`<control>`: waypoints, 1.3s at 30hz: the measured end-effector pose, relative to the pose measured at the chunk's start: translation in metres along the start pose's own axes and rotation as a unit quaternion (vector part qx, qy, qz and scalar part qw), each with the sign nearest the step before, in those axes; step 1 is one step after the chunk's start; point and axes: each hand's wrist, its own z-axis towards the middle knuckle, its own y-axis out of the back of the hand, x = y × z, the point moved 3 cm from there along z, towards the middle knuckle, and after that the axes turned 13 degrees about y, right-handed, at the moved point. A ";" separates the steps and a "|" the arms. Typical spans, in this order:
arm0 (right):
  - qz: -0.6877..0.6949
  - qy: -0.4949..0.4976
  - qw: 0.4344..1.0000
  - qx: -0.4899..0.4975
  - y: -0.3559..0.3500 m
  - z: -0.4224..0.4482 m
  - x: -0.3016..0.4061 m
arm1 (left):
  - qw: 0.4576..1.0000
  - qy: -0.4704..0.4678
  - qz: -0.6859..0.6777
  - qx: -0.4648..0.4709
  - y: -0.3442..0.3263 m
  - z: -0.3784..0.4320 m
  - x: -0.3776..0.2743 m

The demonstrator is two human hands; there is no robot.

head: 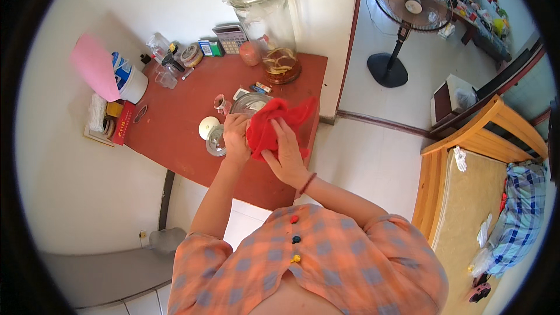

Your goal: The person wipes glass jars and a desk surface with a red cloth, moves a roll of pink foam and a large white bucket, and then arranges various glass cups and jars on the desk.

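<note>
A crumpled red cloth (264, 129) is held up over the red-brown tabletop (175, 140), between my two hands. My left hand (237, 135) is closed at the cloth's left side, and what lies inside its fingers is hidden. My right hand (286, 153) presses on the cloth from the right with its fingers spread over it. Behind the cloth stands a round glass vessel (249, 101), partly covered. A small clear glass dish or lid (215, 141) lies left of my left hand, touching or beside a round cream-coloured object (208, 127).
At the table's back stand a large lidded glass jar (271, 22), a calculator (230, 38) and several small containers. A white bucket (133, 85) is at the left end. A standing fan (409, 13) and a wooden bed frame (426, 183) are to the right.
</note>
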 end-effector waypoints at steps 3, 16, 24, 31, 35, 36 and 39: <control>-0.063 0.037 0.997 -0.037 -0.014 0.009 -0.024 | 0.999 0.027 0.011 0.031 0.004 -0.005 0.009; 0.594 -0.363 0.682 -0.226 -0.039 -0.057 -0.158 | 0.986 -0.026 0.120 0.109 0.018 -0.001 -0.016; 0.594 -0.310 0.706 -0.228 -0.034 -0.056 -0.066 | 0.952 0.050 0.274 0.129 0.009 -0.015 -0.043; 0.841 -0.346 0.380 -0.171 -0.081 -0.009 -0.095 | 0.927 0.147 0.315 0.138 0.013 -0.027 -0.028; 0.923 -0.172 0.344 -0.020 -0.084 -0.032 -0.168 | 0.930 0.153 0.304 0.137 0.004 -0.022 -0.035; 0.917 -0.179 0.354 -0.040 -0.085 -0.043 -0.164 | 0.928 0.151 0.316 0.125 0.005 -0.026 -0.030; 0.879 -0.277 0.358 -0.150 -0.092 -0.088 -0.132 | 0.921 0.166 0.333 0.114 0.005 -0.027 -0.028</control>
